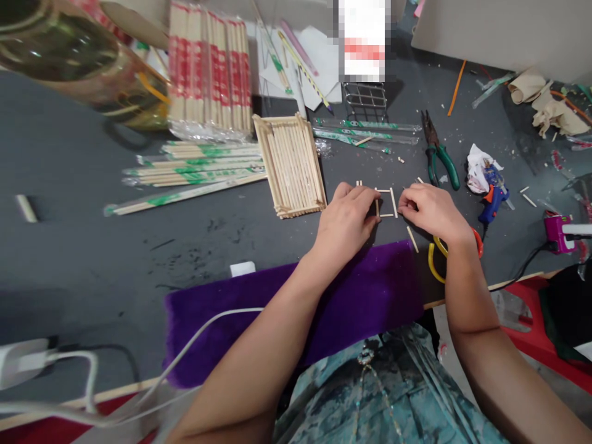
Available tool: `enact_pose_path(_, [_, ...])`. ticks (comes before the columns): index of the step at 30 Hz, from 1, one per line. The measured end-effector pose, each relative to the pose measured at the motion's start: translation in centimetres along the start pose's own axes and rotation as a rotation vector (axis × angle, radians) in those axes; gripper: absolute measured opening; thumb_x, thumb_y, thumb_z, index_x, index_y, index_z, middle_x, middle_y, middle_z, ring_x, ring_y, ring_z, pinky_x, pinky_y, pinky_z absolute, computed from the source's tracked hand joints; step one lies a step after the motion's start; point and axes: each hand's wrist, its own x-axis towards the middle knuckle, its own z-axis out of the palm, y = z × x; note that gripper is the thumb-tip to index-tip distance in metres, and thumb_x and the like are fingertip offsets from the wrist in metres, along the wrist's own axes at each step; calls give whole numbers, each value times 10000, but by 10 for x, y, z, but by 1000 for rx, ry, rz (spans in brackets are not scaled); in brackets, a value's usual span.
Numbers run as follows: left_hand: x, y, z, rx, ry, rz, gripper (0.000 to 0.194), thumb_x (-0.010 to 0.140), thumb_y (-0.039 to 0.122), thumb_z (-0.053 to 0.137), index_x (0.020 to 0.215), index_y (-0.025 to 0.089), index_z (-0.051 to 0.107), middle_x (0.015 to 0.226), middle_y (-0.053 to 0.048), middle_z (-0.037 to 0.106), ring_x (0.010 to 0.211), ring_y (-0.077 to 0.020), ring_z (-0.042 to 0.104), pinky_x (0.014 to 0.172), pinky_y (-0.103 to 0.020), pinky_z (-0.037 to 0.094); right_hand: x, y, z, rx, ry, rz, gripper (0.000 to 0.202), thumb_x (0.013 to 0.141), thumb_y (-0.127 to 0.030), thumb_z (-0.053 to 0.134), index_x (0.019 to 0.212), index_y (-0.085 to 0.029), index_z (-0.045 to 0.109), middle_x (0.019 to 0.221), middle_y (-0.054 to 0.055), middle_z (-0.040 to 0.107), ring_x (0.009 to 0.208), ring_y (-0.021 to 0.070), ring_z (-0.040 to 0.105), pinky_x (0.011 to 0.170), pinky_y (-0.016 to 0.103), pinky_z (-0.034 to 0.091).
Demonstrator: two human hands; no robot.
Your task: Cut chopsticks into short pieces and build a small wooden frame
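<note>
Short pale stick pieces form a small square frame point(393, 202) flat on the dark table. My left hand point(350, 213) is at the frame's left side, its fingers bent and close together beside the left stick; whether they grip it is hidden. Just right of the frame, my right hand point(428, 208) has its thumb and fingers pinched together, and anything between them is too small to make out. A loose stick piece point(412, 239) lies below the gap between the hands. Left of my left hand rests a tray built of sticks point(295, 163).
Wrapped chopsticks point(208, 74) and green-marked packets point(198, 169) lie at the left. Green-handled pliers point(433, 151), a blue glue gun point(494, 203) and yellow-handled scissors point(435, 262) are around my right hand. A purple cloth point(222, 320) covers the near edge; a white cable crosses it.
</note>
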Motion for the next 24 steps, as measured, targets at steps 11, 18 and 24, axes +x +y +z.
enact_pose_path(11, [0,-1,1,11,4,13,236,883,174,637,1118,168,641,1045,-113,705,1032,-316,555,838,-427,485,3,1,7,-29,-21,-41,148,925,-149,584,801,-206,642,815,27,623,842,191,569,663,313,301])
enact_pose_path(18, [0,-2,2,18,16,16,228,888,168,641,1115,167,647,1027,-106,703,1023,-306,559,832,-414,484,3,1,6,-18,-23,-40,149,934,-147,568,826,-207,651,831,30,621,862,191,569,677,306,311])
enact_pose_path(24, [0,-2,2,29,14,16,235,887,155,637,1121,153,654,1029,-110,705,1015,-305,557,831,-414,487,3,0,5,-5,-2,-10,149,941,-151,562,847,-208,663,848,32,629,882,192,579,703,309,332])
